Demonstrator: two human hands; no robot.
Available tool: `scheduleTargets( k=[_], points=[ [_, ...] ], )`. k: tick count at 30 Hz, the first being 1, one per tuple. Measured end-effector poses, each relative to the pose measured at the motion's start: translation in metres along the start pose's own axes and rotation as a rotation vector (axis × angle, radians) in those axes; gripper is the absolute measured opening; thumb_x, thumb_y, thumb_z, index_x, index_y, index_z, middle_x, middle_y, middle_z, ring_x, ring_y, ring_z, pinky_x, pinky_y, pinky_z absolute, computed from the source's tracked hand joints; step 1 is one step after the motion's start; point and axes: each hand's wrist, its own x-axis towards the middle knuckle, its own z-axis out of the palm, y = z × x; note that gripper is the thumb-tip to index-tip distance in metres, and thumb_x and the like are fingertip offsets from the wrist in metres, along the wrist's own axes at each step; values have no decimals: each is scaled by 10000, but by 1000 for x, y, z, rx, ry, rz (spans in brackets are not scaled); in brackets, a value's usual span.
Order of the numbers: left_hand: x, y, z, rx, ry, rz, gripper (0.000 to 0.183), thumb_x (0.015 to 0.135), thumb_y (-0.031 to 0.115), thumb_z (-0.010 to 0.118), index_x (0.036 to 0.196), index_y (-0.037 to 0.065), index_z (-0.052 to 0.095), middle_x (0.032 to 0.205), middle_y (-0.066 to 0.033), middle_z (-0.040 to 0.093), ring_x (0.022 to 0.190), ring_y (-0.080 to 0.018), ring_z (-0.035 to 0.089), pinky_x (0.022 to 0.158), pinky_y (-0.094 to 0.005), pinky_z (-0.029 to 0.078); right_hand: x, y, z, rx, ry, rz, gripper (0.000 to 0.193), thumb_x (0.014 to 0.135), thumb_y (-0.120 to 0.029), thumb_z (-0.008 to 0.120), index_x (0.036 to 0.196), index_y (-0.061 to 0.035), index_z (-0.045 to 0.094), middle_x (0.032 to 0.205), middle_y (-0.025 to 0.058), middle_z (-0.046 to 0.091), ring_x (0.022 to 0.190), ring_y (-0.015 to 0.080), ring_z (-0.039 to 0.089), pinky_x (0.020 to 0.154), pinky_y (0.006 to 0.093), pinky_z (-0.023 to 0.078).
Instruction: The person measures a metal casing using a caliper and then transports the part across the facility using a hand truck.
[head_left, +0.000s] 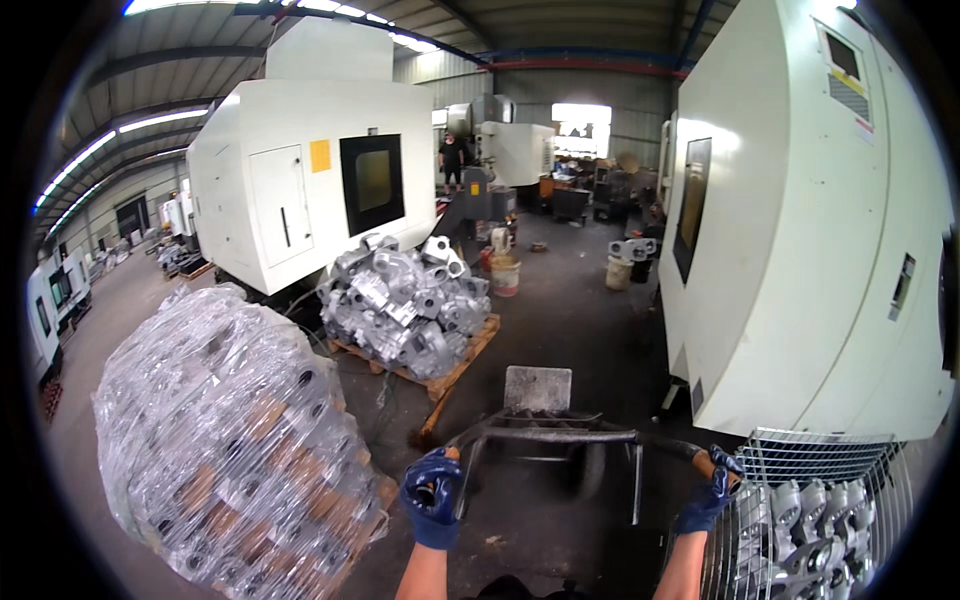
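Observation:
Both my hands wear dark blue gloves and grip a metal hand cart [560, 436] in front of me. My left hand [430, 497] is closed round the cart's left handle, whose orange-brown end shows above the fingers. Round the matching right handle [705, 463] my right hand [710, 502] is closed as well. At the cart's far end a scuffed grey plate [538, 388] stands up, and a wheel shows blurred beneath the frame. Beside my right hand is a wire basket [820, 447] holding several grey metal castings [815, 530].
A plastic-wrapped stack of castings [220, 420] fills the near left. Beyond it, bare castings [400, 300] are heaped on a wooden pallet [465, 370]. Large white machines [300, 180] flank the aisle on both sides. Buckets [505, 277] stand farther off; a person [451, 160] is in the background.

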Motion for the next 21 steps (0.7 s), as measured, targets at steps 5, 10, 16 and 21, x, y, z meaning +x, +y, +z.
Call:
scheduleTargets(
  k=[5,10,16,21],
  points=[
    [15,-12,17,-81,45,-3,42,827,36,651,786,30,645,773,-90,696,816,-266,685,913,-469,526,16,-14,23,220,95,13,212,856,-172,677,985,-17,613,995,108,666,934,235,649,923,405,517],
    [26,2,13,-167,90,-42,38,795,14,664,762,22,682,784,-93,720,848,-273,704,886,-440,536,13,-21,22,184,67,17,227,886,-194,669,1027,-33,593,984,100,652,941,239,637,940,427,515],
    [-1,61,-58,71,-33,-128,126,815,53,660,922,23,720,911,-93,728,879,-213,696,810,-335,539,-42,-107,14,-89,163,-96,206,900,-199,650,1001,-23,610,962,108,656,895,237,637,913,425,524],
    [-29,116,-99,-135,-146,-38,77,861,54,659,918,30,706,981,-120,720,1013,-268,670,967,-417,490,-98,-227,-18,-377,184,-275,208,910,-202,629,985,-8,626,949,119,660,883,245,639,897,426,527]
  ],
)
